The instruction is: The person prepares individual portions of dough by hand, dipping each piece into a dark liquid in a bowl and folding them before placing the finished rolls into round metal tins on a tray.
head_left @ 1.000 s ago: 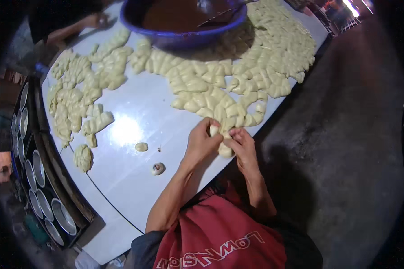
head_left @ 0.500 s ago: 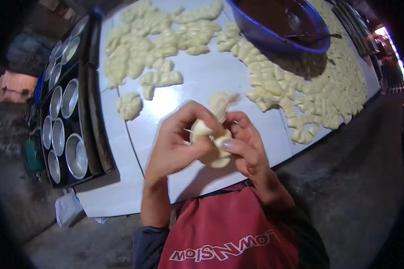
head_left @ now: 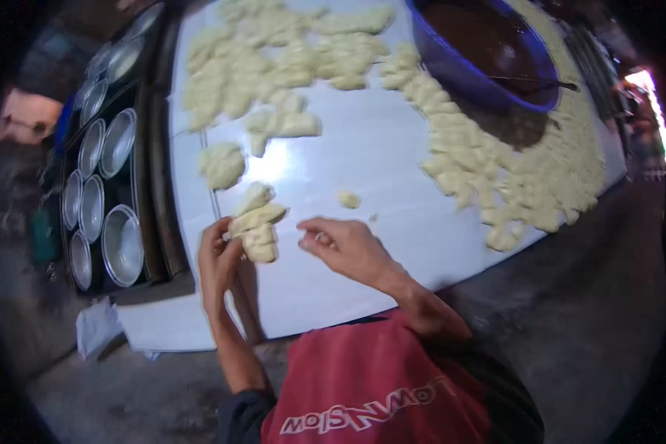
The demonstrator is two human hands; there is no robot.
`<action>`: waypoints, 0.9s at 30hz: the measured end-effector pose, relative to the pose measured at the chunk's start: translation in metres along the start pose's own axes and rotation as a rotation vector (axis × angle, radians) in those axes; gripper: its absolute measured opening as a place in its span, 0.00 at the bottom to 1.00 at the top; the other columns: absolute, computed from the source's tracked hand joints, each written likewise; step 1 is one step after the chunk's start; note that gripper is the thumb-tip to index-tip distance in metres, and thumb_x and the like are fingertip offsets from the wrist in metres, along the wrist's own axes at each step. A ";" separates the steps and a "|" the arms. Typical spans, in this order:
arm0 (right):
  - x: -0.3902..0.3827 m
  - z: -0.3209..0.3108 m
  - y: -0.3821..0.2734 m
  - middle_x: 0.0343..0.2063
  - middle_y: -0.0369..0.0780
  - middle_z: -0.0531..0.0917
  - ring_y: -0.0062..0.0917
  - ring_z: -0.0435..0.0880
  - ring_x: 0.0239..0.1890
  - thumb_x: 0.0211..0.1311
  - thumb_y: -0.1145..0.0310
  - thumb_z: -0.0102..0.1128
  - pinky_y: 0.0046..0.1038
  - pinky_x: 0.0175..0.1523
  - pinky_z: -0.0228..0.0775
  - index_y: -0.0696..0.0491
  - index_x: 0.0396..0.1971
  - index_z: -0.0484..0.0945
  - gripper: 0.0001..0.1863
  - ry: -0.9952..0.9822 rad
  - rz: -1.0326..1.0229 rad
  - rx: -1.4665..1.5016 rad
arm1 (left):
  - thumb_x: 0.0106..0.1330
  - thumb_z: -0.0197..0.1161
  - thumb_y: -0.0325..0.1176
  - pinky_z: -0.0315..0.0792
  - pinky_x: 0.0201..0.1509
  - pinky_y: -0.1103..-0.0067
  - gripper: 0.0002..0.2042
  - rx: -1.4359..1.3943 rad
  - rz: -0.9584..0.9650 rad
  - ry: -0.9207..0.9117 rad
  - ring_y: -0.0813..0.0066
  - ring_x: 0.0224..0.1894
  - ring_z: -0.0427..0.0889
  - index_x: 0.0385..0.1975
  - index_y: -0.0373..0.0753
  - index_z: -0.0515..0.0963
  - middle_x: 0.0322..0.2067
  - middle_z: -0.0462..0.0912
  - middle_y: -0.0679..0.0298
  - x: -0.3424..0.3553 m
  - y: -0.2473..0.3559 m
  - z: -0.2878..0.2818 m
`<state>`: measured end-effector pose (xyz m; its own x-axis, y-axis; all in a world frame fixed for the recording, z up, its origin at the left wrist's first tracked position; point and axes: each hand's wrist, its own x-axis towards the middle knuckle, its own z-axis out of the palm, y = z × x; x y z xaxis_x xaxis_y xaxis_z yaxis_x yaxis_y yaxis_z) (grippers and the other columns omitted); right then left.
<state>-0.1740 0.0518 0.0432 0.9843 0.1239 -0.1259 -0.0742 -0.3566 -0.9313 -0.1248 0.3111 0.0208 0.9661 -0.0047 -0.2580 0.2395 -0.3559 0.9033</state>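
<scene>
My left hand (head_left: 218, 251) grips the edge of a lumpy, pale yellow piece of dough (head_left: 259, 235), held over the near left of the white table. To its right, my right hand (head_left: 348, 250) is a little above the tabletop, apart from that piece. Its fingers are curled, with thumb and forefinger tips apart and no dough showing between them. A small dough bit (head_left: 348, 199) lies on the table beyond the right hand. Just past the held piece sits a rounded dough clump (head_left: 222, 166).
The white table (head_left: 355, 148) carries a bumpy dough spread (head_left: 296, 63) at the far left and many small dough pieces (head_left: 481, 155) on the right. A purple basin (head_left: 488, 85) with brown contents stands at the back right. Round metal tins (head_left: 122, 248) sit in dark trays at left.
My hands have moved apart. The left hand has carried the dough leftward; the right hand has let go of it. A small dough bit now lies on the table.
</scene>
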 end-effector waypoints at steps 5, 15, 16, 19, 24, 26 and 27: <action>-0.023 -0.092 0.035 0.40 0.42 0.82 0.30 0.85 0.31 0.60 0.69 0.65 0.28 0.36 0.77 0.55 0.45 0.80 0.14 0.701 0.133 -0.450 | 0.63 0.65 0.30 0.74 0.40 0.77 0.20 0.578 0.202 0.211 0.70 0.43 0.77 0.56 0.38 0.76 0.55 0.75 0.58 -0.005 0.044 0.007; -0.067 -0.137 0.118 0.43 0.47 0.78 0.44 0.79 0.46 0.59 0.63 0.65 0.42 0.48 0.73 0.56 0.48 0.75 0.20 0.788 0.240 -0.687 | 0.58 0.67 0.39 0.76 0.43 0.63 0.19 0.367 0.609 -0.383 0.51 0.39 0.82 0.46 0.36 0.78 0.42 0.80 0.51 0.015 0.103 0.291; -0.065 -0.139 0.112 0.43 0.47 0.78 0.44 0.79 0.46 0.59 0.63 0.65 0.42 0.48 0.73 0.56 0.48 0.75 0.20 0.792 0.235 -0.684 | 0.54 0.68 0.37 0.76 0.41 0.61 0.18 0.386 0.622 -0.294 0.49 0.36 0.81 0.43 0.36 0.77 0.41 0.79 0.52 0.014 0.101 0.311; -0.067 -0.141 0.112 0.29 0.42 0.81 0.32 0.80 0.27 0.53 0.73 0.65 0.32 0.37 0.73 0.58 0.42 0.75 0.15 0.771 0.275 -0.504 | 0.52 0.67 0.35 0.75 0.39 0.60 0.17 0.401 0.559 -0.334 0.47 0.35 0.82 0.40 0.36 0.76 0.37 0.81 0.50 0.020 0.108 0.332; -0.079 -0.105 0.093 0.22 0.31 0.75 0.09 0.74 0.23 0.55 0.76 0.63 0.19 0.27 0.65 0.57 0.42 0.74 0.14 0.654 0.350 -0.125 | 0.54 0.64 0.34 0.72 0.34 0.71 0.13 0.217 0.351 -0.595 0.65 0.28 0.80 0.37 0.35 0.75 0.27 0.81 0.54 0.014 0.107 0.277; -0.071 -0.091 0.060 0.21 0.30 0.74 0.08 0.72 0.23 0.55 0.77 0.64 0.17 0.27 0.64 0.57 0.43 0.74 0.15 0.602 0.322 0.190 | 0.52 0.65 0.32 0.70 0.32 0.78 0.14 0.206 0.172 -0.624 0.77 0.28 0.74 0.36 0.34 0.73 0.26 0.78 0.61 0.011 0.123 0.242; -0.067 -0.083 0.061 0.28 0.42 0.82 0.28 0.83 0.29 0.55 0.72 0.67 0.28 0.33 0.75 0.55 0.43 0.76 0.15 0.589 0.296 0.216 | 0.52 0.65 0.29 0.69 0.31 0.80 0.12 0.110 0.209 -0.604 0.79 0.28 0.73 0.35 0.35 0.73 0.27 0.77 0.64 0.011 0.127 0.224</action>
<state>-0.2312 -0.0554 0.0235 0.8360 -0.4955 -0.2358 -0.3236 -0.0982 -0.9411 -0.1052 0.0569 0.0556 0.7591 -0.5979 -0.2574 0.0102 -0.3845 0.9231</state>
